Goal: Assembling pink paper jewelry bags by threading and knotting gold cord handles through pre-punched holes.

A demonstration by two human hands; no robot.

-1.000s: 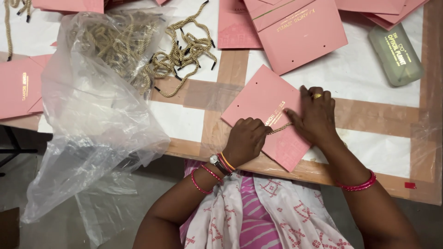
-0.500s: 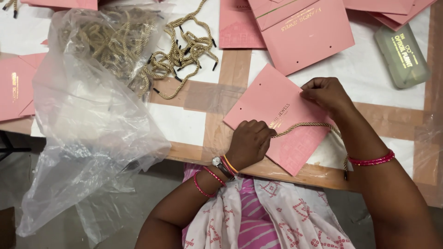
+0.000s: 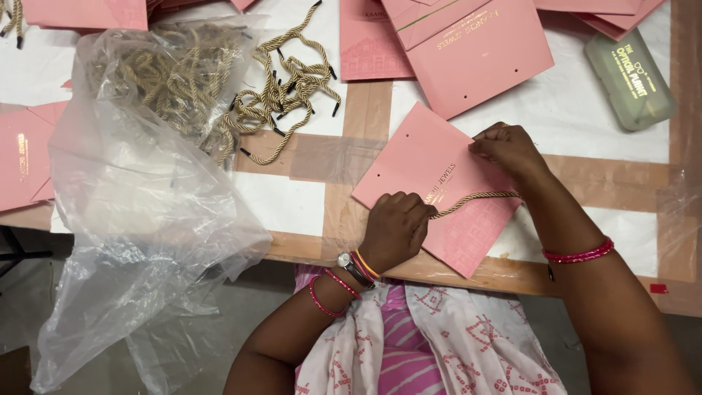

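At desk edge: my left hand (image 3: 395, 227) pins flat pink paper bag (image 3: 431, 183), grip pinching gold cord handle (image 3: 475, 198); right hand (image 3: 508, 146) grip pinches cord's far end. Cord limp, light; bag creases easily.

A flat pink paper bag with gold print (image 3: 439, 172) lies on the table, turned at a slant so one corner points to the person. It is folded flat. Two small round holes show near its far edge. Its near corner sticks out a little past the table edge. A twisted gold rope cord (image 3: 475, 197) runs across the bag from side to side. The left hand (image 3: 395, 228) is closed on one end of the cord and rests on the bag. The right hand (image 3: 508, 148) pinches at the bag's far right edge.
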